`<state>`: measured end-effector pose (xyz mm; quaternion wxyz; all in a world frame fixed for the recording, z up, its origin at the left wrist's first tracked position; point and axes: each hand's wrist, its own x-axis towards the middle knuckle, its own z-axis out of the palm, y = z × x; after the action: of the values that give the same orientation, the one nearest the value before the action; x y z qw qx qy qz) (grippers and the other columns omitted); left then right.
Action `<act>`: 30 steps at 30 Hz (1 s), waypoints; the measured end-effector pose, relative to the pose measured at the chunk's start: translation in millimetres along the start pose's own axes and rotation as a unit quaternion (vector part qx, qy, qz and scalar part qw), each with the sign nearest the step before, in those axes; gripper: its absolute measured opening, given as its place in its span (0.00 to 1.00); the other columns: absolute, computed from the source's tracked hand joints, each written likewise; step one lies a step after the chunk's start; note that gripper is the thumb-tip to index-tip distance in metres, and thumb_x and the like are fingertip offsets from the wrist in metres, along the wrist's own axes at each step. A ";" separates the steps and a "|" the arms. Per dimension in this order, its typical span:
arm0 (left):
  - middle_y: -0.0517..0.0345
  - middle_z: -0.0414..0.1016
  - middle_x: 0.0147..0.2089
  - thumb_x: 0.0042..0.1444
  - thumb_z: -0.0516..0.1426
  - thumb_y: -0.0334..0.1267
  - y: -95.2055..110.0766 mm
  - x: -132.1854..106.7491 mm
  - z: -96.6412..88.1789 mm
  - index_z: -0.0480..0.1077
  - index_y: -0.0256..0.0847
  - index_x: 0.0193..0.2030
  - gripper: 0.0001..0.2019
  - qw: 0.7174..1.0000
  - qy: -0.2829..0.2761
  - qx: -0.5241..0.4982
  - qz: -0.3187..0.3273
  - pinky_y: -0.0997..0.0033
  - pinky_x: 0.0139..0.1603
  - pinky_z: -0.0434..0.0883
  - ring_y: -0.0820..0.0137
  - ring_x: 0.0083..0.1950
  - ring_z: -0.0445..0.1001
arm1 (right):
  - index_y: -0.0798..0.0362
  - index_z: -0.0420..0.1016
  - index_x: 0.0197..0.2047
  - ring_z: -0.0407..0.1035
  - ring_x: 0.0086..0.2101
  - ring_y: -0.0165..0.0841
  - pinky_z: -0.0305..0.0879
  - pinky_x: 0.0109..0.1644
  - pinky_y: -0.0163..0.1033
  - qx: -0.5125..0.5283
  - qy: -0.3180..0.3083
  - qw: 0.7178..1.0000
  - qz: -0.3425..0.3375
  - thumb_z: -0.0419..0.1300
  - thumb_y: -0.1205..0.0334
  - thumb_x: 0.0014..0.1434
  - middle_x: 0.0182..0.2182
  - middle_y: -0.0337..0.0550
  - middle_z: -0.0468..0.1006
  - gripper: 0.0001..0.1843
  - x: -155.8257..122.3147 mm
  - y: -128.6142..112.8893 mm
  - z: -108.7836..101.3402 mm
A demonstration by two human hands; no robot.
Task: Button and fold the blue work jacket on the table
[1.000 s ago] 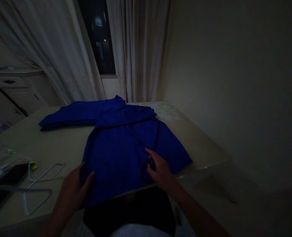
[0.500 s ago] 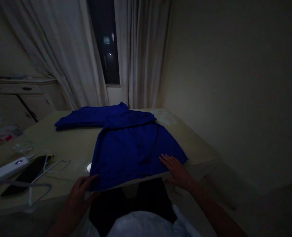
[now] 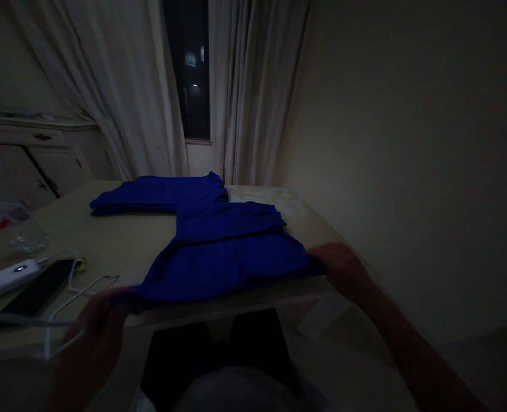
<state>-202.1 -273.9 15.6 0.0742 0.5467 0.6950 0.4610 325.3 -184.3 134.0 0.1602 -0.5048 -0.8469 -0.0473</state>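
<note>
A blue garment [image 3: 219,246] lies spread on a pale table [image 3: 116,246], one sleeve stretched to the back left. My left hand [image 3: 94,323] grips the garment's near left hem corner, fingers closed round the cloth. My right hand [image 3: 343,266] holds the near right hem corner at the table's right edge. Both hands are blurred and the near hem is raised off the table between them.
On the table's left lie a white power bank [image 3: 4,278], a dark phone [image 3: 39,292] and a white cable [image 3: 77,286]. A clear dish [image 3: 28,240] sits further back. Curtains [image 3: 133,86] and a dark window stand behind; a bare wall is at the right.
Both hands have moved from lying flat on the garment to its near hem corners, spreading apart and gripping them. The hem has lifted from the table edge.
</note>
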 end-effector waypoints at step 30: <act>0.52 0.83 0.49 0.60 0.65 0.53 120.8 0.8 101.1 0.77 0.45 0.54 0.20 0.709 -0.657 -0.257 0.002 0.65 0.49 0.75 0.64 0.48 0.80 | 0.54 0.74 0.67 0.72 0.59 0.48 0.65 0.63 0.53 -0.066 -0.001 0.975 0.213 0.52 0.64 0.70 0.60 0.61 0.76 0.25 102.7 61.3 62.5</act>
<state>-57.5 -219.4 46.1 0.6483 0.6730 0.3245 0.1464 319.5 -53.2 102.8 0.1316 -0.6829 -0.7154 -0.0674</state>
